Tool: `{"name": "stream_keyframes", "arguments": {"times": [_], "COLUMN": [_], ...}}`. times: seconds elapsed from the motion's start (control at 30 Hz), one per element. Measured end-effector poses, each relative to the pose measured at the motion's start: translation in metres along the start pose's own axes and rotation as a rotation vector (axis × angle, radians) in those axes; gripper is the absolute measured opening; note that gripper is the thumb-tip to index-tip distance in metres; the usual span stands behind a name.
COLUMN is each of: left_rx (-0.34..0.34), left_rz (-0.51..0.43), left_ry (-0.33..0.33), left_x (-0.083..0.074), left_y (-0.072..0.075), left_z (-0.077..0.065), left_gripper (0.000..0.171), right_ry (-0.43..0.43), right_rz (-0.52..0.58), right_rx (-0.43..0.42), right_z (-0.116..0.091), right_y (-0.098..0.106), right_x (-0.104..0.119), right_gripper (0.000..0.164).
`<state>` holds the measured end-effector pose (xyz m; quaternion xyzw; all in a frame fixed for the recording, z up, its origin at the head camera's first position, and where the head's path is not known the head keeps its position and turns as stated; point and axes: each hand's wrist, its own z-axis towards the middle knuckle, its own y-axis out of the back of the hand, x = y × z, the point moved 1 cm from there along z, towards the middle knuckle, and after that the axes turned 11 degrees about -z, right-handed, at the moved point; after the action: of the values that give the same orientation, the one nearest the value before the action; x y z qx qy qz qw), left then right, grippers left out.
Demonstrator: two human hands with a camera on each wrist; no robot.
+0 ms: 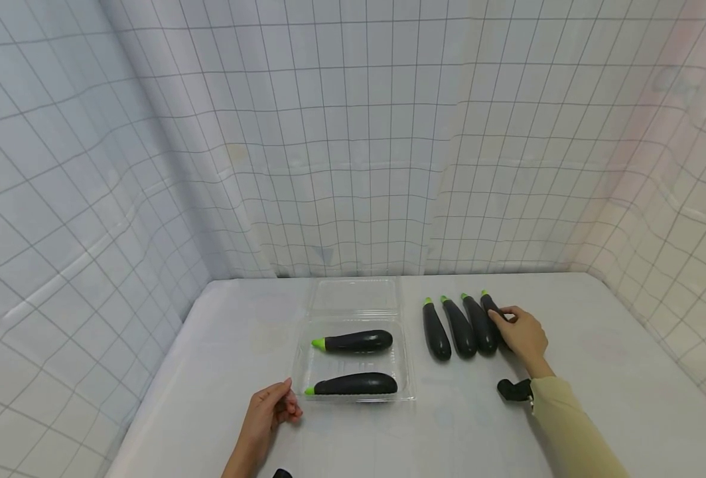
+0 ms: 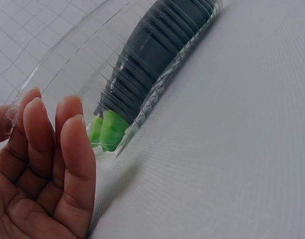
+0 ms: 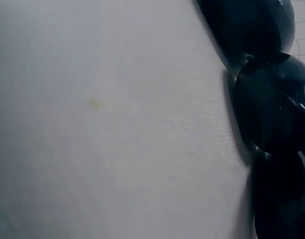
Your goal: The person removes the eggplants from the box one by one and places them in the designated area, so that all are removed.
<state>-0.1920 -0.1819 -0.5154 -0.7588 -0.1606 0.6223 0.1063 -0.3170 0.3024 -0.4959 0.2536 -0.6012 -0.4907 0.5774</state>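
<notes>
A clear plastic clamshell container point(image 1: 409, 372) lies with its lid point(image 1: 355, 295) folded back. Inside are two dark eggplants with bright green stem ends: an upper eggplant point(image 1: 359, 341) and a lower eggplant point(image 1: 355, 384). My left hand point(image 1: 267, 408) pinches the container's near left corner between thumb and forefinger, its other fingers loosely bent, as the left wrist view shows. To the right of the container, my right hand point(image 1: 523, 337) grips the rightmost eggplant point(image 1: 492, 303) of a row from above, hiding its lower part. The right wrist view shows only dark rounded eggplant ends point(image 3: 274, 102).
Left of the gripped one lie three more eggplants: one point(image 1: 436, 330), another point(image 1: 460, 328) and a third point(image 1: 481, 325), green ends away from me. A white cloth covers the table point(image 1: 227, 332). Grid-patterned curtains point(image 1: 341, 133) stand at the back and sides.
</notes>
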Motion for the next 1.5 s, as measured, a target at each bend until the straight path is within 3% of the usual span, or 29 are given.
{"name": "stream_keyframes", "arguments": {"times": [0.63,1.0,1.5], "left_rx": [0.02,0.025,0.007], "left_rz": [0.003,0.008,0.02], "left_ry": [0.004,0.014,-0.019], "left_x": [-0.0027,-0.0025,0.0024], "left_y": [-0.0005,-0.0003,0.0012], "left_z": [-0.0013,-0.0003,0.0015], "left_gripper": [0.034,0.034,0.036], "right_ry": [0.024,0.065,0.065], "right_rz": [-0.103,-0.137,-0.161], "right_rx": [0.118,0.056,0.055], "right_z": [-0.0021,-0.0007,-0.0044], "right_y": [0.0008,-0.0023,0.0002], "right_x": [0.0049,0.0046,0.0076], "right_gripper": [0.081,0.079,0.076]}}
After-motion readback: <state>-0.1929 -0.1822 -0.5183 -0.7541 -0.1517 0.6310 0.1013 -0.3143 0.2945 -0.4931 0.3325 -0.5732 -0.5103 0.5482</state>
